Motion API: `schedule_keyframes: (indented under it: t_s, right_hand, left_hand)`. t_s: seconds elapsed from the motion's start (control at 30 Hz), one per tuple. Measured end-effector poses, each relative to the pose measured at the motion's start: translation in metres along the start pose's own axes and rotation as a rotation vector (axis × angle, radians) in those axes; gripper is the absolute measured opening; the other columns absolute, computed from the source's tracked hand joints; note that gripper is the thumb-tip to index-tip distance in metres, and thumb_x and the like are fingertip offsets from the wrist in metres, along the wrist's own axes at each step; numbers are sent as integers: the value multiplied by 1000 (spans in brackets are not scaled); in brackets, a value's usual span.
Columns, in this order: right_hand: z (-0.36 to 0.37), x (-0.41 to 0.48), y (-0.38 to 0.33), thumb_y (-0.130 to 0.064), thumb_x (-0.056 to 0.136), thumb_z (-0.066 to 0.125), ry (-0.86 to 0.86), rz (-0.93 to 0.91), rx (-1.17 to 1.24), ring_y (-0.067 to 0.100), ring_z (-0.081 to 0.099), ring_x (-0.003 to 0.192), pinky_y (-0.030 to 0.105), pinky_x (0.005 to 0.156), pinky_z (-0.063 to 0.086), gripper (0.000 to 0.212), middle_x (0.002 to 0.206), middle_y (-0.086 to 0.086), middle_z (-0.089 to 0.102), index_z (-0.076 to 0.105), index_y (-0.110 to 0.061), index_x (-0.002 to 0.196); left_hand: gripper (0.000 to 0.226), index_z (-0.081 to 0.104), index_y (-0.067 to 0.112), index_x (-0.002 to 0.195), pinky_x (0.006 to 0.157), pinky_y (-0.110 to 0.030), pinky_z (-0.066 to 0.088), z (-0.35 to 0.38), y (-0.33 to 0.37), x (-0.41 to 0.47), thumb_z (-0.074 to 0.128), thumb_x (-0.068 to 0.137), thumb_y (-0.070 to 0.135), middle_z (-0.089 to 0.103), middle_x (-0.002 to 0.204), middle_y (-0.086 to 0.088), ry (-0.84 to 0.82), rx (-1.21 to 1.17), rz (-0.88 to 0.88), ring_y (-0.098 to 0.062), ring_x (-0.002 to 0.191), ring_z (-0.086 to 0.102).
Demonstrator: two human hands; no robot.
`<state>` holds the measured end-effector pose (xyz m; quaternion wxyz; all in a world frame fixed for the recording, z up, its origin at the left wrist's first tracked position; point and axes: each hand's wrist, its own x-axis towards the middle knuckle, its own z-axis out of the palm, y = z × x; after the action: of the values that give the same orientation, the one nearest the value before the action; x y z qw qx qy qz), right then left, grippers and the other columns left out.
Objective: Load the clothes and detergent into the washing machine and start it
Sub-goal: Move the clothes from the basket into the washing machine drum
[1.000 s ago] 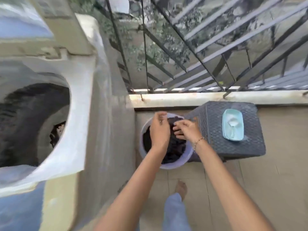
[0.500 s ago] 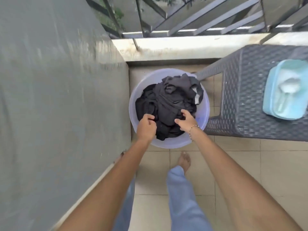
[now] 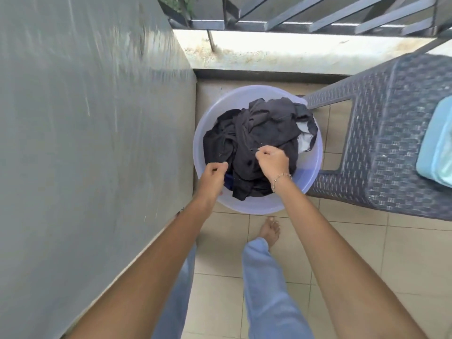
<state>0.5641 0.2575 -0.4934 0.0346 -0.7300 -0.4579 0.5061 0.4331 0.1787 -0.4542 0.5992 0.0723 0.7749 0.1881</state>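
Observation:
A pale lilac tub [image 3: 310, 165] stands on the tiled floor, filled with a heap of black clothes [image 3: 259, 133]. My left hand [image 3: 214, 176] is at the tub's near left rim, fingers curled on the dark cloth there. My right hand [image 3: 274, 162], with a bracelet at the wrist, grips a fold of the black clothes near the middle of the heap. A light blue detergent container [image 3: 437, 148] lies on the woven grey stool [image 3: 391, 155] at the right edge. The grey side of the washing machine [image 3: 93, 133] fills the left; its opening is out of view.
A low concrete ledge [image 3: 293, 57] with a metal railing [image 3: 318, 18] above it closes off the far side. The beige tiled floor [image 3: 342, 253] lies below, with my bare foot [image 3: 270, 228] and blue trouser legs just behind the tub.
The view has dropped from the machine's opening down to the tub. Both hands went from touching the pile to gripping the black cloth, and the heap has risen slightly.

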Motion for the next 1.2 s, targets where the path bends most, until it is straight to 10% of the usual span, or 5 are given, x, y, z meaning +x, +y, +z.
schedule_keyframes:
  t_s: [0.23, 0.5, 0.63, 0.93, 1.2]
  right_hand:
    - [8, -84, -10, -6, 78, 60, -460, -286, -2, 7, 33, 49, 18, 53, 33, 12, 48, -2, 43, 70, -13, 76]
    - [-13, -68, -20, -36, 74, 76, 91, -392, 185, 1, 51, 93, 7, 81, 42, 33, 106, 1, 51, 66, -28, 104]
    - [-27, -42, -18, -61, 63, 76, -204, -61, 482, 4, 31, 136, 29, 114, 28, 83, 149, -10, 29, 40, -44, 136]
    - [-30, -65, -13, -40, 75, 66, -655, 282, 1072, 12, 72, 74, 20, 62, 57, 30, 83, 2, 76, 78, -13, 77]
    - [-19, -60, -2, -23, 85, 56, -342, 356, 1310, 18, 62, 68, 28, 71, 53, 21, 67, 1, 64, 62, -18, 66]
  left_hand:
    - [113, -2, 39, 146, 82, -41, 57, -6, 14, 3, 79, 67, 45, 53, 135, -6, -114, -329, -162, -25, 109, 63]
    - [42, 55, 23, 124, 55, -21, 53, -12, 33, -12, 45, 89, 1, 66, 110, -5, -64, -208, 78, -17, 87, 65]
    - [23, 65, 16, 77, 47, -17, 48, -21, 39, -29, 47, 89, 8, 66, 68, -3, -250, -326, -48, -15, 56, 64]
    - [48, 46, 21, 27, 38, -12, 35, -29, 50, -36, 61, 72, 13, 46, 33, 9, -278, -346, -87, -6, 30, 43]
    - [52, 67, 31, 116, 96, -40, 51, -50, 25, -24, 65, 75, 63, 69, 120, 4, -108, -538, 57, -18, 111, 65]
